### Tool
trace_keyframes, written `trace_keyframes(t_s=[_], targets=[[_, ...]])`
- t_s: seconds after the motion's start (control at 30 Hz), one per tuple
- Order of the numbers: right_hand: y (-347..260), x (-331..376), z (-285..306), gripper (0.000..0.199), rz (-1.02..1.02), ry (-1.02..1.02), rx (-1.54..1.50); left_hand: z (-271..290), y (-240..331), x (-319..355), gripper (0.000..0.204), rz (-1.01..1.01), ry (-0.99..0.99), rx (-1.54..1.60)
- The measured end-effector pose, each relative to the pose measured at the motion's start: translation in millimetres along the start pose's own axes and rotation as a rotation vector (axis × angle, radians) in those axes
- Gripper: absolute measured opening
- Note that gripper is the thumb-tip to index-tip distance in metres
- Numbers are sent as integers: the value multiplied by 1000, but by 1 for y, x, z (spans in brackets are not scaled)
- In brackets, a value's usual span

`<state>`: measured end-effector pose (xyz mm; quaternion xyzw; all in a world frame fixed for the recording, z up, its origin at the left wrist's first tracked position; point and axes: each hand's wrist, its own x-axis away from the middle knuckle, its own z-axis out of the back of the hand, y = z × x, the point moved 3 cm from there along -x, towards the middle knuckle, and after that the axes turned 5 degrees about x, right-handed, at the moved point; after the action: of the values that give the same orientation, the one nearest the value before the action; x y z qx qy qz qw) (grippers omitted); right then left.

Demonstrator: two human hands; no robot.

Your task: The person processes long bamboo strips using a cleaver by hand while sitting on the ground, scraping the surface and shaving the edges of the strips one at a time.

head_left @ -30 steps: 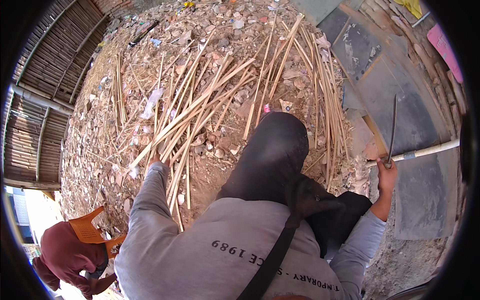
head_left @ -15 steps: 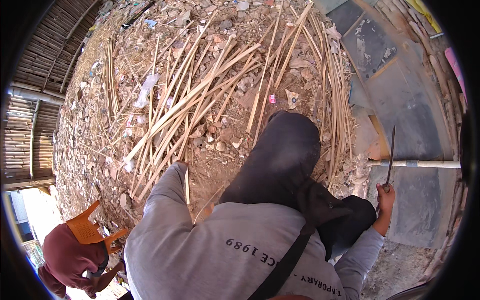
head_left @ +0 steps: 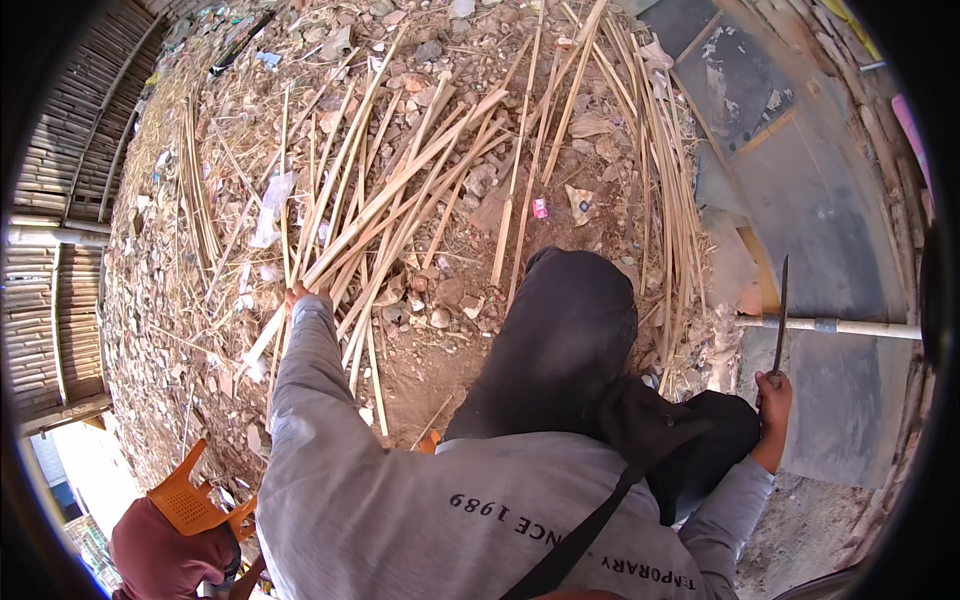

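Against wooden strips [head_left: 398, 194] rest left fingers [head_left: 298, 291]; right fingers [head_left: 771, 386] grip knife [head_left: 783, 310].

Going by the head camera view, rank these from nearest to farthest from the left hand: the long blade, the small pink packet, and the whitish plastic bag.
From the left hand:
1. Whitish plastic bag: just ahead and slightly left, on the ground.
2. Small pink packet: ahead and to the right, on the ground.
3. Long blade: far right, held in the right hand.
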<state>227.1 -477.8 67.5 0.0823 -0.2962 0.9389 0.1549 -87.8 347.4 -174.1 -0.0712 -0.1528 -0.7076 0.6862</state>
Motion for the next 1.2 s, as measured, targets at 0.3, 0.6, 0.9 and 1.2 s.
trace_keyframes(t_s=[0.3,0.6,0.9,1.2], targets=[[-12,-7,-16,23,72,-156,190,-29,6,-35,78,54,-148,-176],[-45,-3,-28,35,121,-140,413,9,10,-17,87,88,-179,-201],[-72,4,-38,39,156,-126,434,-47,-38,-53,84,13,-102,-184],[-79,-5,-57,42,290,-161,506,-84,-67,-51,82,-125,-1,-257]])
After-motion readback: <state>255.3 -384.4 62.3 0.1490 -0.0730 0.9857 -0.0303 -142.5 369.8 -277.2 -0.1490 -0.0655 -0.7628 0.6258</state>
